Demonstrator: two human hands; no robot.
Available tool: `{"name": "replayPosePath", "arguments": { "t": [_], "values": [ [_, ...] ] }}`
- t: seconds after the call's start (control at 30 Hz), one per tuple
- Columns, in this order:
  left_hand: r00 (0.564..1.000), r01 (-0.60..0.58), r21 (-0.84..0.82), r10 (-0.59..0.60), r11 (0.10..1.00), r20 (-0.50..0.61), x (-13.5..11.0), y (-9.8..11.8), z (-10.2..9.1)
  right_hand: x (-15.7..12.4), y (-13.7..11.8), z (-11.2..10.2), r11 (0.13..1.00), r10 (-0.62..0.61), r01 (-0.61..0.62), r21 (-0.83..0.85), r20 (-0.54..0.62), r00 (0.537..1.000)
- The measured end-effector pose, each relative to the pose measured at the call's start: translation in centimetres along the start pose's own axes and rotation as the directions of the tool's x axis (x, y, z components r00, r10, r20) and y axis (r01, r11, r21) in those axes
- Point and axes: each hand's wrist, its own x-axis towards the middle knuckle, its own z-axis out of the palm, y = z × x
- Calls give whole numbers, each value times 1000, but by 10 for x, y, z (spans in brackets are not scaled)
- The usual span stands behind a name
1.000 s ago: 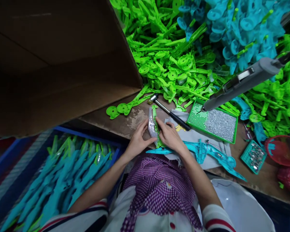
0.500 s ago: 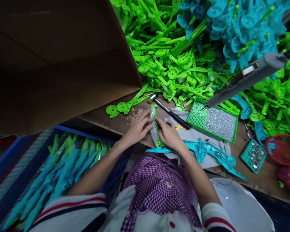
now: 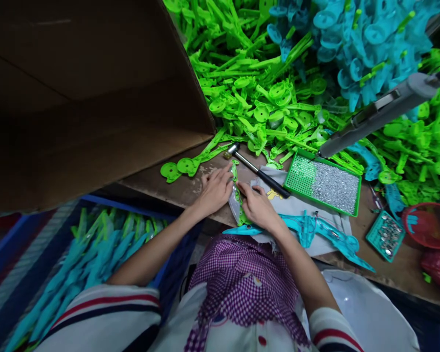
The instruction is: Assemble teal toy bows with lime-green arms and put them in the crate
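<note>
A narrow green plastic part with a clear plastic piece along its left side lies at the table's front edge, between my hands. My left hand presses its bent fingers onto the upper end of this part from the left. My right hand pinches at the middle of the same part from the right; its fingertips partly hide it. Under my right wrist passes a long blue plastic half-shell, lying on a grey cloth. A hammer with a black handle rests just beyond my hands.
An electric screwdriver hangs over a green tray of small metal screws. Piles of green parts and blue parts fill the back. A cardboard box stands left, above a blue crate with finished-looking blue pieces. A small teal tray sits right.
My left hand has shifted up along the green part, its fingers now more bent over the top end. My right hand stays nearly in place. The hanging screwdriver has swung slightly right.
</note>
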Motion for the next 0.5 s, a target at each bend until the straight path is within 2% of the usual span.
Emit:
{"name": "replayPosePath", "arguments": {
  "t": [0.1,0.2,0.33,0.4,0.5],
  "values": [
    [1000,-15,22,15,1000,18,1,-3,0,3,2,-1,1000,-10,10,24,2,1000],
    [1000,-6,20,5,1000,22,2,-3,0,2,0,-13,994,-12,12,110,0,1000],
    [999,10,0,-10,1000,36,2,1,-3,-19,-14,-34,994,67,-51,95,-172,983],
    [999,6,-9,-6,1000,35,2,3,-5,-32,-21,-33,995,102,-100,20,-213,972],
    [1000,7,-20,-6,1000,26,2,6,-7,-46,-26,-17,985,147,-161,-59,-191,971]
  ]
}}
